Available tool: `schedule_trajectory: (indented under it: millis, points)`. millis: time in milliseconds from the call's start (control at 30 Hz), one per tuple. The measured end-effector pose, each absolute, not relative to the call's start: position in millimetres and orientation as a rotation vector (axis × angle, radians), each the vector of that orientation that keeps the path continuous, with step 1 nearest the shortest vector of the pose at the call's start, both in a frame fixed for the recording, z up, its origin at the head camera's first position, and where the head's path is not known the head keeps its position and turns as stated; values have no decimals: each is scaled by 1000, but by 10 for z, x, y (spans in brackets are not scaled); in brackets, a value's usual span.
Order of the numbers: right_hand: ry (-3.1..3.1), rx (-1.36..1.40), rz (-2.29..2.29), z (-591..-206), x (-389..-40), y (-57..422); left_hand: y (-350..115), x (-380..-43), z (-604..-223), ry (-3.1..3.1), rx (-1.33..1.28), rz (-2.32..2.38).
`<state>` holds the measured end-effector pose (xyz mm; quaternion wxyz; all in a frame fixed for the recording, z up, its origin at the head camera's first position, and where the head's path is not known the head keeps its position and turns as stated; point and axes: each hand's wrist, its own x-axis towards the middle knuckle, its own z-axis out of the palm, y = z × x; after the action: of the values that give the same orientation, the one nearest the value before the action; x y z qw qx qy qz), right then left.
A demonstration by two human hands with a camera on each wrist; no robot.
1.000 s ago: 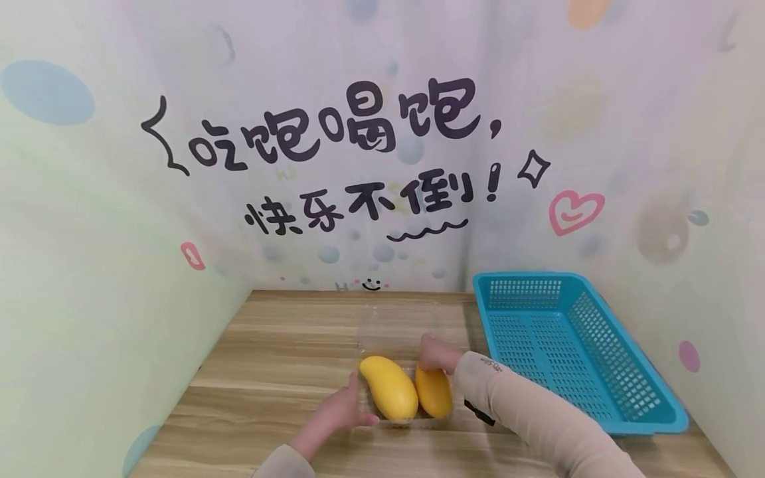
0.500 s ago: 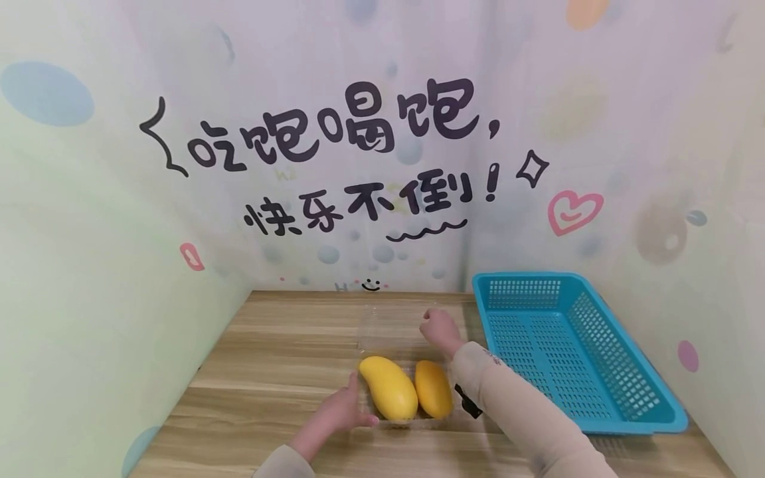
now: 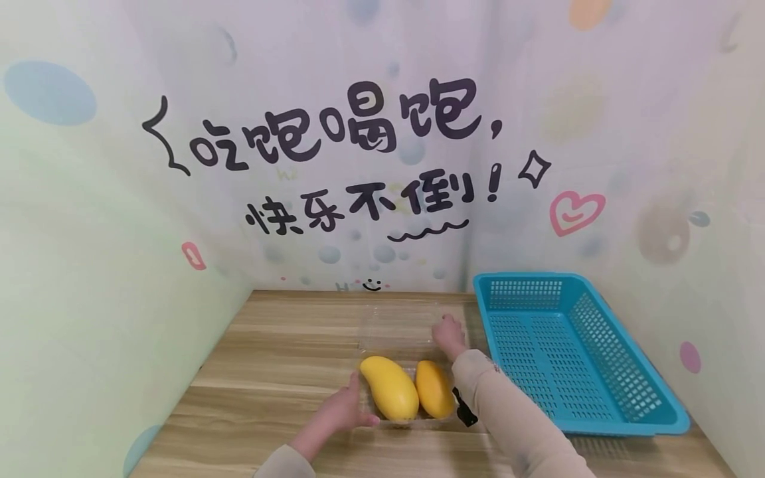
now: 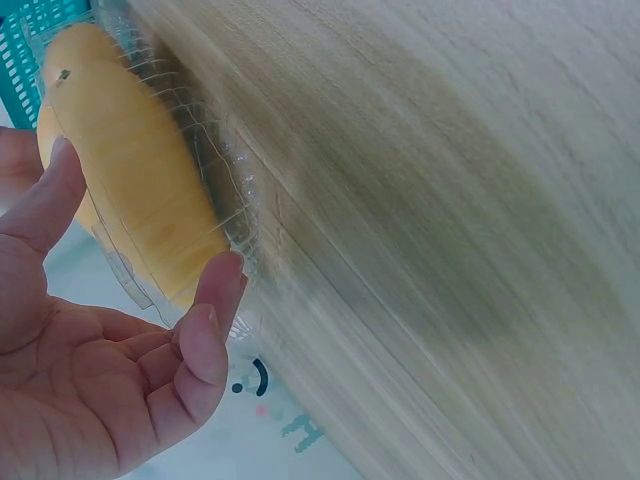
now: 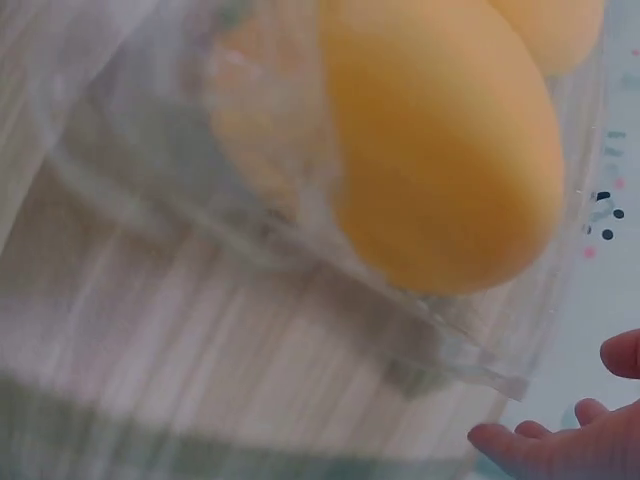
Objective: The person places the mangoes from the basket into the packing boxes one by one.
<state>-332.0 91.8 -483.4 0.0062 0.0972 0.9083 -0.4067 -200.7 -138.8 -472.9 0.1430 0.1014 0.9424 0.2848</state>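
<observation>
In the head view, a clear plastic clamshell box point(image 3: 412, 422) lies with its lid point(image 3: 394, 325) folded back. Inside are a larger yellow mango point(image 3: 388, 390) on the left and a smaller mango point(image 3: 434, 390) on the right. My left hand point(image 3: 340, 408) grips the box's left side, and in the left wrist view its thumb point(image 4: 58, 190) and index finger stand apart against the box. Beside the lid's right edge is my right hand point(image 3: 448, 335), its thumb and fingers apart in the right wrist view with nothing between them. Whether it touches the lid I cannot tell.
A blue perforated basket point(image 3: 597, 429) stands on the right of the wooden table point(image 3: 251, 372). Close behind the table rises a printed curtain wall point(image 3: 311, 265). A black strap point(image 3: 465, 408) is at my right forearm.
My right hand has let go of the smaller mango, moved back over the lid, then shifted right to the lid's edge. My left hand and both mangoes have stayed in place.
</observation>
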Motion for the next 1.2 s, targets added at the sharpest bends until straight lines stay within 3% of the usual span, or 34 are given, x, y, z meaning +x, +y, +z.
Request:
schedule_trajectory:
  millis: [133, 233, 400, 700, 833, 1100, 1200]
  points:
    - [2870, 320, -1297, -5674, -3895, 1066, -1390, -2011, -4739, 2721, 298, 825]
    - [2843, 320, -1337, -6074, -4176, 1129, -1384, -2007, -4734, 2720, 294, 828]
    - [2812, 348, -1424, -5919, -4023, 1091, -1379, -2002, -4729, 2720, 293, 829]
    - [2996, 443, -1400, -6321, -4233, 1123, -1376, -2004, -4710, 2739, 297, 807]
    - [2911, 480, -1459, -6023, -4029, 1083, -1375, -1999, -4698, 2730, 294, 814]
    - [3093, 489, -1437, -6177, -4132, 1114, -1378, -2001, -4708, 2730, 303, 805]
    - [3002, 518, -1538, -5916, -3981, 1072, -1381, -2001, -4711, 2728, 301, 801]
